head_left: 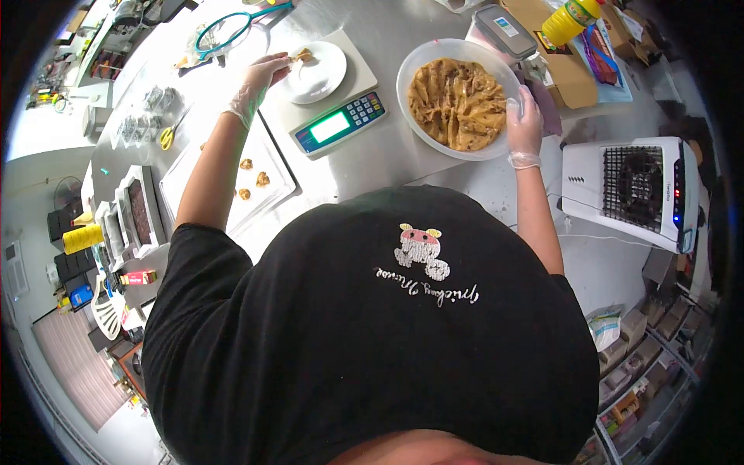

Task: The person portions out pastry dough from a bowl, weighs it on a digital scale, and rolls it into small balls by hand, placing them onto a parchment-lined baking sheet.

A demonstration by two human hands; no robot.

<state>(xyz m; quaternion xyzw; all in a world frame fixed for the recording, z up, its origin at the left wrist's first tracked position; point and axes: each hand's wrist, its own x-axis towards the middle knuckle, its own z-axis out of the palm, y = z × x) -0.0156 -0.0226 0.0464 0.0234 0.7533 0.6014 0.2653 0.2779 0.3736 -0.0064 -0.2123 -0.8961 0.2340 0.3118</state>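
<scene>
My left hand [263,79], in a clear plastic glove, reaches over the left edge of a white plate [318,85]. Its fingers are closed together at a small lump of cookie dough [303,56] at the plate's far side. The plate rests on a digital scale [346,129] with a lit green display. To the right stands a large white bowl [404,98] of brown, chunky dough [457,101]. My right hand [525,126], also gloved, grips the bowl's right rim, with the thumb on the inner side.
A lined baking tray [267,203] with several dough lumps lies beneath my left forearm. Yellow scissors [167,137] and a teal-rimmed strainer [225,35] are farther left. A lidded container [504,32], a cardboard box [570,77] and a yellow bottle [570,23] stand behind the bowl. A white air cooler [628,190] is at right.
</scene>
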